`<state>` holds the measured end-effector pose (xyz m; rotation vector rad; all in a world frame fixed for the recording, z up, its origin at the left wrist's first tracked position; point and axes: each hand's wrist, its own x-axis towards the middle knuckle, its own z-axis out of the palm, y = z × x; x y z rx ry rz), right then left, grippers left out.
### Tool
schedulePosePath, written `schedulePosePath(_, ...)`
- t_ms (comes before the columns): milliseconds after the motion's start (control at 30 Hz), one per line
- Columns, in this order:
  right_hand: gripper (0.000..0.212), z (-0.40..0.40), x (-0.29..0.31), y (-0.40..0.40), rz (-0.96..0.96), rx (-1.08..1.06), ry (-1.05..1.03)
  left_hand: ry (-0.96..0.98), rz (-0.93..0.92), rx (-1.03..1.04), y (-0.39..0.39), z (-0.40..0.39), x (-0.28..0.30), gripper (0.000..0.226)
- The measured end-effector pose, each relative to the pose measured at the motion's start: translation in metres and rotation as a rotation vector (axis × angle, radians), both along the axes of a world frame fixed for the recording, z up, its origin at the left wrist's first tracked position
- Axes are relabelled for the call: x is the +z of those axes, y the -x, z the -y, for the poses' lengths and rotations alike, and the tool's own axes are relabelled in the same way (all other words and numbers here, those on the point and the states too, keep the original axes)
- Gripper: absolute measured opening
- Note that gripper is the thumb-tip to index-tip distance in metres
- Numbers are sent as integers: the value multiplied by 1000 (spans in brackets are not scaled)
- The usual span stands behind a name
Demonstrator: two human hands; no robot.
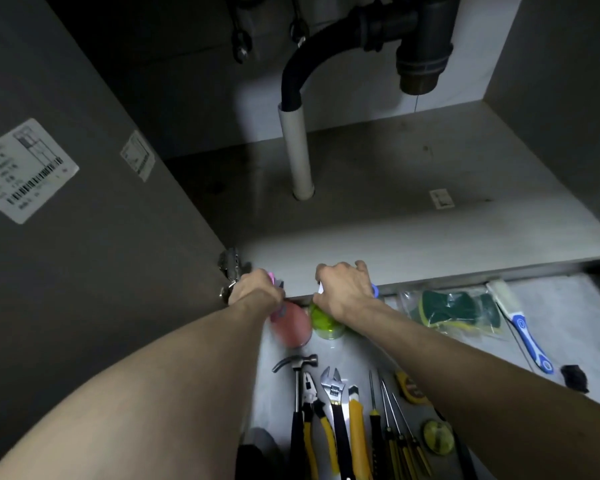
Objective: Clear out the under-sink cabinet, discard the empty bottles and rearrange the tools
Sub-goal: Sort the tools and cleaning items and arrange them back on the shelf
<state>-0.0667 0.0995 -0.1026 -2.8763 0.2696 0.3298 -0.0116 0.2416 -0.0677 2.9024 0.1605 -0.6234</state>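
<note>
My left hand point(255, 289) grips the top of a pink spray bottle point(291, 325) just in front of the cabinet floor's front edge point(430, 271). Beside it, my right hand point(343, 289) grips the head of a green spray bottle point(326, 323). Both bottles hang below my hands, over the floor outside the cabinet. On the floor nearer to me lie a hammer point(297, 367), yellow-handled pliers point(309, 403), an adjustable wrench point(333, 389), a yellow utility knife point(355, 420) and several screwdrivers point(388, 427) in a row.
A white drain pipe point(297, 150) stands in the bare cabinet floor under the black hose and trap. The open door point(66, 237) is at the left. Bagged green sponges point(454, 311), a blue-white brush point(527, 337) and tape measures point(437, 436) lie at the right.
</note>
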Motion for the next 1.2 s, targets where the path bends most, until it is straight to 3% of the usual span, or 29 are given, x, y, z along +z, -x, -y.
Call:
schedulePosePath(233, 45, 11, 37, 20, 154, -174, -272, -55, 30, -175, -2, 0, 46, 43)
schedulePosePath(433, 38, 39, 115, 33, 298, -320, -397, 4, 148, -258, 2, 4, 92, 43)
schedulePosePath(733, 20, 127, 188, 53, 390, -384, -308, 374, 360, -179, -2, 42, 128, 35)
schedulePosePath(900, 21, 176, 178, 59, 356, -453, -283, 536, 314, -151, -6, 100, 113, 35)
schedulePosePath(1200, 32, 230, 106, 56, 271, -650, -369, 637, 220, -243, 9, 202, 60, 32)
